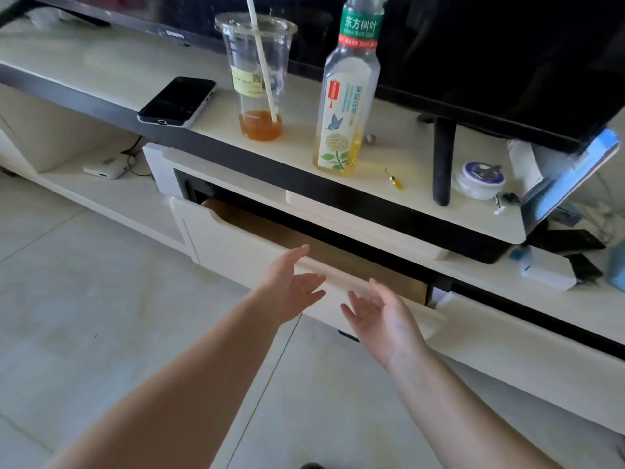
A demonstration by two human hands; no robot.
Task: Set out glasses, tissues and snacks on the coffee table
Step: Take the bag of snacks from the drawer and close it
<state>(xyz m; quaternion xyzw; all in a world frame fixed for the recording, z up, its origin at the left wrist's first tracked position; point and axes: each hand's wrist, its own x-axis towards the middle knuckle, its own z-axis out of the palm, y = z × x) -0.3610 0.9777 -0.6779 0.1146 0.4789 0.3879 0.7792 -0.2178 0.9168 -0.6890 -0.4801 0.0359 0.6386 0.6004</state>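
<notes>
The room is bright with soft daylight. The white top of the TV stand point(142, 62) shines pale at the upper left and looks washed out. The TV screen point(507, 62) is very dark. Under the stand's top, the open drawer point(257, 245) sits in deep shadow. Straight lines bend near the edges. The hands look a little blurry, and so do the far corners.

Cream drawer point(243, 248) — pulled partly open, brown inside.
</notes>
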